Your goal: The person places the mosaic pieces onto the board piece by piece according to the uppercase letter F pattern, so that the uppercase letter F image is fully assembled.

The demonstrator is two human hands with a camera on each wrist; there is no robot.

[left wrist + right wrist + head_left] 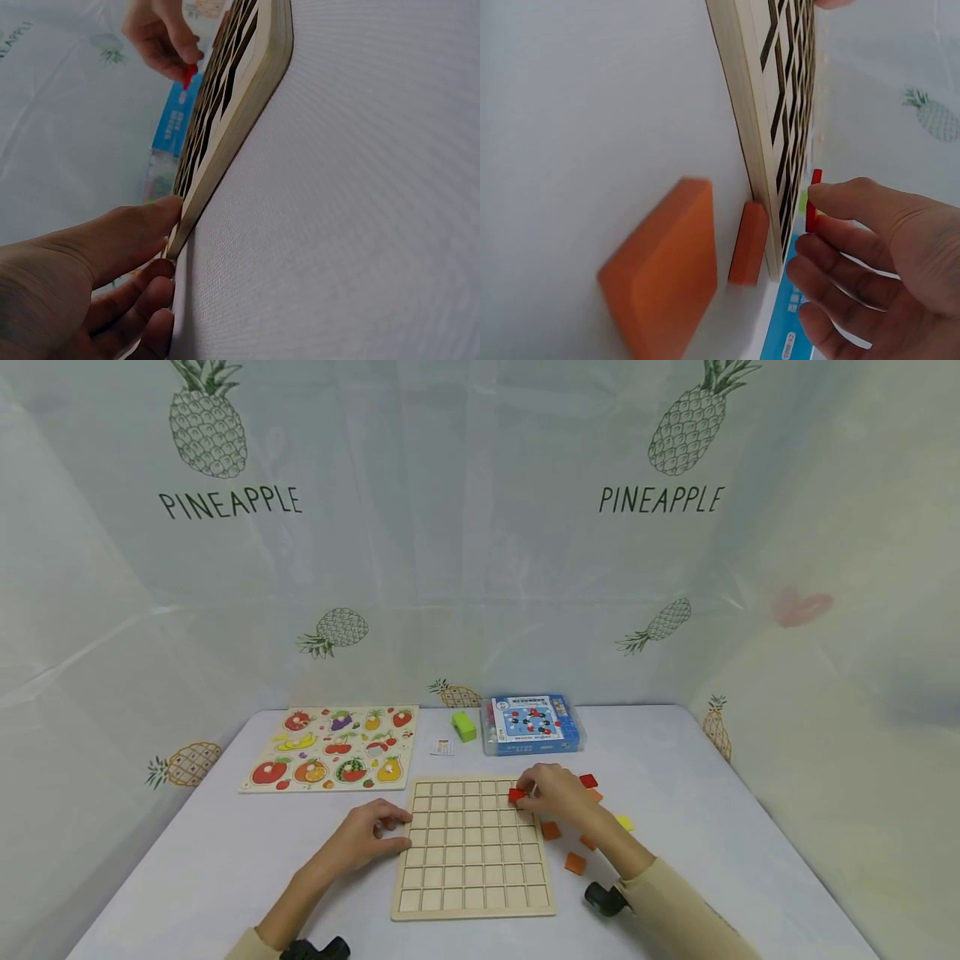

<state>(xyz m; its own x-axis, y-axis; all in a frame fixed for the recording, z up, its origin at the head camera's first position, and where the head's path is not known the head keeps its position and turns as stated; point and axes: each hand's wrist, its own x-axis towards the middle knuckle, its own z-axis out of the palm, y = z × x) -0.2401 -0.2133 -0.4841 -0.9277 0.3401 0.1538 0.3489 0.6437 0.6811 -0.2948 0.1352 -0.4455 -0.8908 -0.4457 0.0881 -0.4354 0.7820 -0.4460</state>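
A pale wooden grid board (pixel 472 835) lies flat, its square cells bare where I can see them. My left hand (pixel 367 835) rests at the board's left edge, thumb and index fingertip apart and touching its side, as the left wrist view also shows. Over the upper right corner, my right hand (pixel 558 792) pinches a red square tile (pixel 516 796) between thumb and index finger. In the right wrist view this red tile (pixel 814 201) stands on edge above the grid. Orange tiles (pixel 575 863) lie loose to the right of the board, partly hidden by my right forearm.
Beyond the board are a fruit puzzle board (pixel 337 747), a green block (pixel 464 727), a small printed card (pixel 442 747) and a blue boxed set (pixel 534 727). Another red tile (pixel 588 780) and a yellow tile (pixel 624 822) lie near the right arm. A pineapple-print curtain hangs behind.
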